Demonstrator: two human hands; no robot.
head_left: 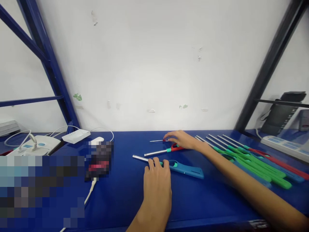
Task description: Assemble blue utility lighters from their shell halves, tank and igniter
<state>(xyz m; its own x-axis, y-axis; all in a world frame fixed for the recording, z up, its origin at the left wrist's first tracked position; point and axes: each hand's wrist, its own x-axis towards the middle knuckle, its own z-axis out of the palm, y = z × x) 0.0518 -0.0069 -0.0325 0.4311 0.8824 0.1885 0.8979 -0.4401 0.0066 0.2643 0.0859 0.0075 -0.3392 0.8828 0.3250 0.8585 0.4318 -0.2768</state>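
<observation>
My left hand bends its fingers over the neck of a blue long-necked gas lighter, whose metal tube points left. The lighter lies on the blue tabletop. Farther back, my right hand has its fingertips closed at the red handle of a thin screwdriver, its shaft pointing left. Just in front of that hand lies a red gas lighter with a green collar; the right hand and wrist are close to its handle.
Several green, blue and red gas lighters lie in a slanted row at the right. A power strip sits beyond them. On the left are a white box, cables and a white socket block. A white wall stands behind the table.
</observation>
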